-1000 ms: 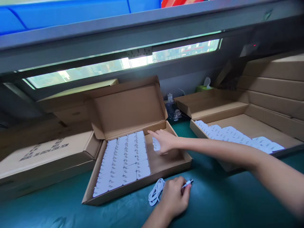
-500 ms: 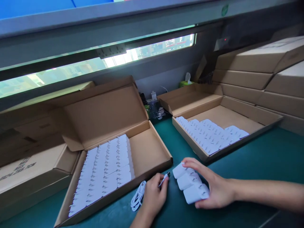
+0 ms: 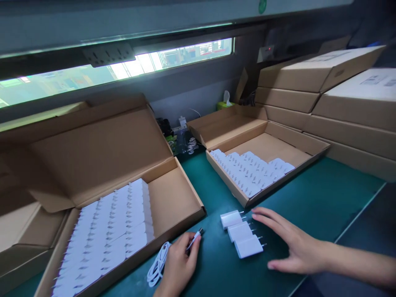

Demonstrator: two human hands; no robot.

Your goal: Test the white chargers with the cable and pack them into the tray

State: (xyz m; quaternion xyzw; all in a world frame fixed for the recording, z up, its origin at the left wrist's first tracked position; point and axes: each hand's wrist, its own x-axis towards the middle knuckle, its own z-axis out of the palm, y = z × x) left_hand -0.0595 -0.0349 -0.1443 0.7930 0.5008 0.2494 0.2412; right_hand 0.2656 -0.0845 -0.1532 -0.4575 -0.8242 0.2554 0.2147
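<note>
My left hand [image 3: 179, 260] is closed around a white USB cable [image 3: 158, 266]; its plug end pokes out past the thumb and its coiled length hangs at the left of the hand. Several centimetres to the right, three white charger plugs [image 3: 241, 234] lie in a row on the green table, their metal prongs facing right. Just right of them my right hand [image 3: 293, 243] is spread, fingers and thumb apart, holding nothing. Left of my hands, an open cardboard box [image 3: 182, 189] holds rows of white chargers [image 3: 108, 235], prongs up.
A second open cardboard box [image 3: 297, 144] stands at the back, partly filled with chargers [image 3: 252, 171]. Closed boxes [image 3: 287, 78] are stacked at the right. A tissue pack [image 3: 225, 103] and clutter sit between the lids and the wall. A power strip [image 3: 108, 54] hangs above.
My right hand has let go of the three chargers, which now lie on the table, and has opened beside them. The left hand keeps the cable. The camera view has shifted.
</note>
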